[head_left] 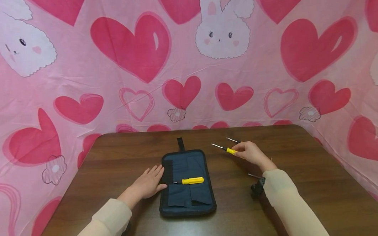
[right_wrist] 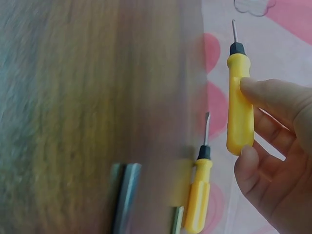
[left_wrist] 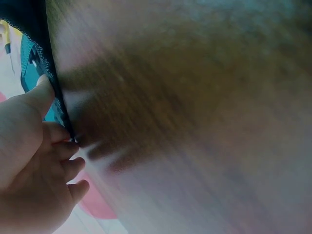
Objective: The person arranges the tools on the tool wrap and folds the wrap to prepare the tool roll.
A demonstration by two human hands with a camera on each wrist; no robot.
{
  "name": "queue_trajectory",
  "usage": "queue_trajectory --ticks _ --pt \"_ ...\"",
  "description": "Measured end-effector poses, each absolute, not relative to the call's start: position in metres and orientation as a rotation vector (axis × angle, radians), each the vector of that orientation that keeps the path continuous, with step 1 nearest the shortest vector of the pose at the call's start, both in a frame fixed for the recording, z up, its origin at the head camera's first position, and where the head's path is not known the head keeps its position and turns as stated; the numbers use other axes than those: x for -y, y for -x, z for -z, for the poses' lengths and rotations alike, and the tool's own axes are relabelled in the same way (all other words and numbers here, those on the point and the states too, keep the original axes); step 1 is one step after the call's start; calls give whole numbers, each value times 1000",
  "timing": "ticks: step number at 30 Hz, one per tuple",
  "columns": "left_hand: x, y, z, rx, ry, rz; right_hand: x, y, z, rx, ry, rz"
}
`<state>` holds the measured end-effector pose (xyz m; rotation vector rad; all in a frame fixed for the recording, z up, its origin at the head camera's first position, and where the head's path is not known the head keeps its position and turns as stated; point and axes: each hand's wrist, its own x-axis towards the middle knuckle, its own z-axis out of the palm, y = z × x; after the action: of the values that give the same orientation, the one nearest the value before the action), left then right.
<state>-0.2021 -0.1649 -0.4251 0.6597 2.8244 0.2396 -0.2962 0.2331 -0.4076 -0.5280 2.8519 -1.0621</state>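
My left hand [head_left: 149,182] rests at the left edge of a dark blue tool pouch [head_left: 194,164], which lies unfolded on the table. In the left wrist view, its thumb and fingertips touch the black edging [left_wrist: 58,97]. A yellow-handled screwdriver [head_left: 193,181] lies across the pouch above two pockets. Right of the pouch, my right hand [head_left: 250,153] pinches another yellow screwdriver [right_wrist: 239,112] by its handle, raised off the table with the tip pointing away from the palm. A further yellow screwdriver [right_wrist: 199,195] lies on the table beyond, mostly hidden by the hand in the head view.
Metal shafts [right_wrist: 127,195] lie on the table near my right wrist; their other ends are hidden. The pouch's black strap [head_left: 180,144] points to the back of the brown table [head_left: 129,146]. A pink heart-patterned cloth [head_left: 186,68] hangs behind.
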Motion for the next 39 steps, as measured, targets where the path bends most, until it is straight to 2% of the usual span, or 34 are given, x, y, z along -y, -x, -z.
queue_trajectory --ticks 22,39 --pt "166 202 424 -2818 -665 -240 -198 284 378 -2857 668 1101" --pt "165 201 423 -2823 -670 -235 -169 273 375 -2790 693 1111"
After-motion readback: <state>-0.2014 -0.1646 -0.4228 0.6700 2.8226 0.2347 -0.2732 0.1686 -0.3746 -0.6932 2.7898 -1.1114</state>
